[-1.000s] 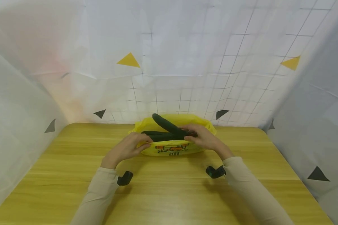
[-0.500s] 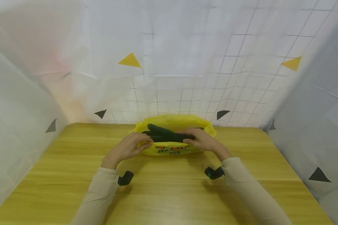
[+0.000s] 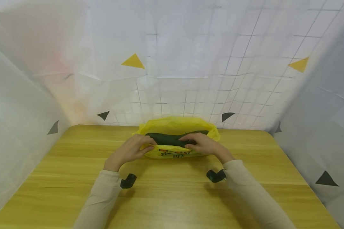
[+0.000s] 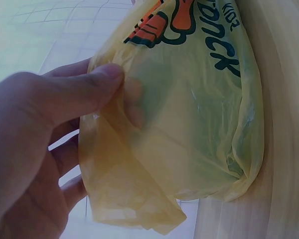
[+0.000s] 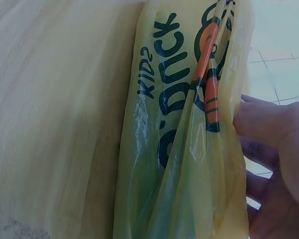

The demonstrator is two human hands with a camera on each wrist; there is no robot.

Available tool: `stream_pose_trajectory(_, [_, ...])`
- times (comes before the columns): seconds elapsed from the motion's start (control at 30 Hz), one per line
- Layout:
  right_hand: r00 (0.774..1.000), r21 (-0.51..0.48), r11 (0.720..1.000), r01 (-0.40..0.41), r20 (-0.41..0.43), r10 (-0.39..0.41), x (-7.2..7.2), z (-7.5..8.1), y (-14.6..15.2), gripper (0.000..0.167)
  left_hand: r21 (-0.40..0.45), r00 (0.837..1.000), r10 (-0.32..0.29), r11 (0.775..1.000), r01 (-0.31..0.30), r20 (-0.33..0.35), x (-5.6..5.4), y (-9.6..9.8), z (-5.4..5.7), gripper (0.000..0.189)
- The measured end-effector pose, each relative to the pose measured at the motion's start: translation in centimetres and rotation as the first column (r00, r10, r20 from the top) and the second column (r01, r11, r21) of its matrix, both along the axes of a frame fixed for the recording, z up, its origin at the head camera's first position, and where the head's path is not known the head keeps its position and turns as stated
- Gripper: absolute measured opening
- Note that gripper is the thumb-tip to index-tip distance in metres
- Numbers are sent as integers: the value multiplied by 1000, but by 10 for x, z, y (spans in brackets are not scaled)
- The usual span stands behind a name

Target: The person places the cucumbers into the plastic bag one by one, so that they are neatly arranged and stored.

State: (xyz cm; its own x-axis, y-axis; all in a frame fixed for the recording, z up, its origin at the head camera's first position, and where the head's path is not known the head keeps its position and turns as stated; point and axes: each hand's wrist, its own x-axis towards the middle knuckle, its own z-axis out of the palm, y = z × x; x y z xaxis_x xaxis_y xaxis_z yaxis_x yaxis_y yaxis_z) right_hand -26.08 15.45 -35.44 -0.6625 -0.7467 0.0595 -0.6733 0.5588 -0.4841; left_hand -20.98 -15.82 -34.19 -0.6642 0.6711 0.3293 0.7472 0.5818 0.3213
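A yellow plastic bag with printed lettering lies with its mouth spread at the back of the table. Inside it are long dark green cucumbers, partly hidden by the front wall and my right hand. My left hand pinches the near rim at its left end; the left wrist view shows the thumb outside the plastic and fingertips through it. The right hand reaches into the mouth, its fingers resting over a cucumber and its thumb by the near rim. From the right wrist, the bag's printed front hides the fingertips.
The wooden table extends in front of the bag. A white sheet with grid lines and triangles rises right behind it, and further sheets stand at both sides. A black wrist camera hangs at the left cuff, another at the right.
The cucumber that stuck up out of the bag has come down into it, lying with the others. My right hand has sunk slightly, its fingers now over the cucumber. The left hand keeps its place.
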Motion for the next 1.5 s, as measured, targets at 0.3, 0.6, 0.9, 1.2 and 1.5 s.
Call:
stream_pose_trajectory(0.3, [999, 115, 992, -46, -3, 46, -1, -4, -4, 34, -3, 1000, -1, 1000, 1, 8, -1, 2, 3, 15])
stream_pose_trajectory(0.6, [998, 134, 989, -61, -3, 62, 1, -2, -6, 33, -7, 1000, -1, 1000, 1, 2, -1, 2, 2, 14])
stream_pose_trajectory(0.9, [998, 177, 982, -60, 4, 60, 3, 2, -11, 32, -12, 1000, 0, 1000, 1, 30, -1, 1, 1, 14])
stream_pose_trajectory(1.2, [999, 209, 977, -38, 9, 37, 0, 4, -14, 30, -12, 999, -8, 1000, 9, 39, 0, 1, -1, 14])
stream_pose_trajectory(1.5, [997, 203, 978, -50, -49, 61, -1, -1, -15, 28, -16, 999, -19, 1000, 19, 29, 3, 1, 0, 15])
